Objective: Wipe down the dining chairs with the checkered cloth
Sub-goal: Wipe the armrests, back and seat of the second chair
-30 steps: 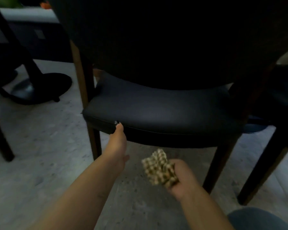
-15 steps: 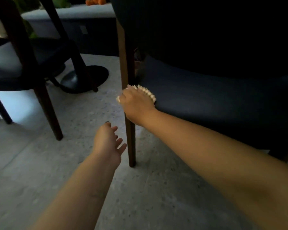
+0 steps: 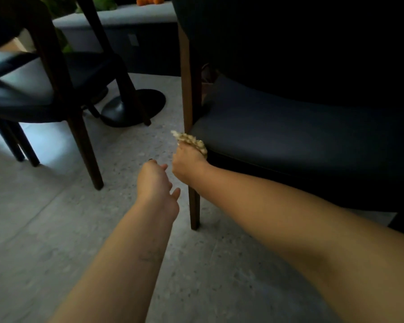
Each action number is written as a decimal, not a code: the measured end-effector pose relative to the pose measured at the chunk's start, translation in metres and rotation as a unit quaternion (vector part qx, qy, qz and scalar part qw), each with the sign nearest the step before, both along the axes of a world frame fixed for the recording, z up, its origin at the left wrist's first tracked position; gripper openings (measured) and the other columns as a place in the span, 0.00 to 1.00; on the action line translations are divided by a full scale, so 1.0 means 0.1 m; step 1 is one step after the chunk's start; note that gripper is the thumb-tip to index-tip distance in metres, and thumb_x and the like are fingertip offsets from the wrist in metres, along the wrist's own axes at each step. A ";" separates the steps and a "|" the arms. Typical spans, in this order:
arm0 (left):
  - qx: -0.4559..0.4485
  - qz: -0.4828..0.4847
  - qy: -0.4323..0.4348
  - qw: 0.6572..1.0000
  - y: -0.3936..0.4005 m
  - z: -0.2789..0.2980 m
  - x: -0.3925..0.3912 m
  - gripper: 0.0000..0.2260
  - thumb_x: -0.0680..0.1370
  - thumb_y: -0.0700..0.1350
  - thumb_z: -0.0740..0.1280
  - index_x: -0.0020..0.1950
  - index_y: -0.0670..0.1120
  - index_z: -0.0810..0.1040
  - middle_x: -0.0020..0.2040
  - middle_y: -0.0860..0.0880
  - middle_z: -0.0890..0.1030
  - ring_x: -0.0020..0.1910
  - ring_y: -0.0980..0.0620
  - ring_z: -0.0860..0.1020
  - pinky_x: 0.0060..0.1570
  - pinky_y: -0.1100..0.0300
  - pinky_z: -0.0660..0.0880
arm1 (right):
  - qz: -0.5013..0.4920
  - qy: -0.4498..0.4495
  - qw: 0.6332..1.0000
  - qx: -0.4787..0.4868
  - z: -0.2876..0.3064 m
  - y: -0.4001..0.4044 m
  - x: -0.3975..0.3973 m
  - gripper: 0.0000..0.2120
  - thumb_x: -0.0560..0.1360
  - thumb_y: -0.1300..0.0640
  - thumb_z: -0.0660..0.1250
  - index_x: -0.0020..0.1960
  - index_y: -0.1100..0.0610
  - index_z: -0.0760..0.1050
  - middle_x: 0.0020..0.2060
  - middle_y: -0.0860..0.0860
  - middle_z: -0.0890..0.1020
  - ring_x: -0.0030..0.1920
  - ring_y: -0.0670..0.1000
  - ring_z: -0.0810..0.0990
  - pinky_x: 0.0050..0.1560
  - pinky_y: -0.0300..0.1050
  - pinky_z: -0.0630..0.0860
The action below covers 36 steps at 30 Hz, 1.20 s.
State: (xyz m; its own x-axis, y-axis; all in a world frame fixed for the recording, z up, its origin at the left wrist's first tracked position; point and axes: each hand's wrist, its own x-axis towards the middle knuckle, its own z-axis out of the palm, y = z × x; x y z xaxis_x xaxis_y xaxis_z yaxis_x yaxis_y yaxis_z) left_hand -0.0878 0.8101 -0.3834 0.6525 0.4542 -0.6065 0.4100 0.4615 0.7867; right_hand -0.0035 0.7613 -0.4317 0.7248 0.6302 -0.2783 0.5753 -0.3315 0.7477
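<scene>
A dining chair with a dark padded seat (image 3: 301,141) and brown wooden legs fills the right side. My right hand (image 3: 188,163) grips the bunched checkered cloth (image 3: 190,139) and holds it against the seat's front left corner, beside the wooden leg (image 3: 187,89). My left hand (image 3: 155,180) hovers just left of the right hand with loosely extended fingers, holding nothing and touching nothing.
A second dark chair (image 3: 28,89) stands at the left. Behind it is a round black table base (image 3: 135,108) on the pale speckled floor (image 3: 56,229). A ledge with orange fruit (image 3: 149,0) runs along the back.
My right hand carried the cloth from mid-air to the seat's left corner and has slid it a little down that corner. My left hand left the seat edge and now hangs free.
</scene>
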 end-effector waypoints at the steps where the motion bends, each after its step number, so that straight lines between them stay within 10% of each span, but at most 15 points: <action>1: -0.002 0.002 0.000 1.000 -0.02 0.02 -0.01 0.18 0.82 0.49 0.55 0.67 0.44 0.75 0.71 0.42 0.70 0.69 0.45 0.68 0.59 0.50 0.70 | 0.003 0.004 1.000 -0.013 -0.01 -0.01 -0.01 0.17 0.80 0.56 0.56 0.66 0.60 0.72 0.64 0.57 0.75 0.65 0.60 0.71 0.68 0.59 0.62; 13: -0.030 -0.030 -0.028 0.999 -0.33 0.07 0.02 0.16 0.83 0.49 0.56 0.66 0.45 0.74 0.67 0.43 0.71 0.67 0.45 0.70 0.65 0.49 0.68 | 0.171 -0.035 0.974 -0.143 -0.15 -0.86 -0.46 0.15 0.78 0.59 0.60 0.63 0.60 0.76 0.61 0.58 0.77 0.63 0.62 0.73 0.67 0.61 0.64; 16: -0.022 -0.059 -0.027 0.998 -0.45 0.00 0.05 0.12 0.82 0.47 0.57 0.61 0.46 0.75 0.55 0.44 0.73 0.49 0.49 0.72 0.62 0.51 0.68 | 0.193 -0.052 0.978 -0.062 -0.18 -1.29 -0.61 0.14 0.76 0.59 0.63 0.59 0.58 0.79 0.61 0.56 0.78 0.65 0.62 0.71 0.69 0.60 0.63; 21: -0.019 -0.116 -0.006 0.993 -0.63 -0.11 0.07 0.23 0.80 0.44 0.61 0.76 0.46 0.64 0.73 0.43 0.66 0.71 0.42 0.66 0.67 0.45 0.66 | 0.223 -0.052 0.969 0.089 -0.20 -1.97 -0.83 0.11 0.74 0.58 0.66 0.54 0.52 0.83 0.59 0.50 0.80 0.66 0.55 0.73 0.72 0.55 0.62; 28: -0.071 -0.201 0.008 0.977 -1.01 -0.23 0.08 0.25 0.82 0.47 0.61 0.78 0.50 0.58 0.77 0.39 0.59 0.69 0.34 0.68 0.67 0.40 0.68 | 0.168 -0.054 0.941 0.289 -0.19 -2.70 -1.39 0.10 0.68 0.60 0.76 0.49 0.59 0.84 0.53 0.54 0.84 0.60 0.53 0.79 0.63 0.50 0.74; 32: -0.018 -0.198 -0.001 0.980 -1.14 -0.32 0.12 0.23 0.82 0.46 0.61 0.76 0.49 0.61 0.68 0.44 0.71 0.53 0.43 0.76 0.62 0.41 0.74 | -0.011 -0.138 0.753 0.643 -0.25 -2.95 -1.82 0.17 0.76 0.67 0.58 0.63 0.64 0.75 0.64 0.59 0.75 0.69 0.57 0.70 0.73 0.50 0.61; 36: 0.007 -0.181 -0.023 0.983 -1.21 -0.37 0.13 0.25 0.82 0.47 0.60 0.78 0.49 0.58 0.71 0.47 0.68 0.43 0.51 0.72 0.60 0.43 0.75 | -0.317 -0.308 0.300 0.846 -0.28 -3.31 -1.95 0.21 0.80 0.57 0.55 0.73 0.55 0.66 0.70 0.54 0.71 0.71 0.53 0.67 0.73 0.48 0.62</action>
State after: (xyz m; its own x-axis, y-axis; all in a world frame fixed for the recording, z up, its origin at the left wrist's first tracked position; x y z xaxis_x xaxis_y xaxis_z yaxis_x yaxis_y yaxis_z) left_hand -0.0748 0.6891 -0.4208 0.7994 0.1957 -0.5681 0.5096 0.2800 0.8135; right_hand -0.1983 0.4304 -0.4592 0.4346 -0.8253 0.3606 -0.0777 -0.4333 -0.8979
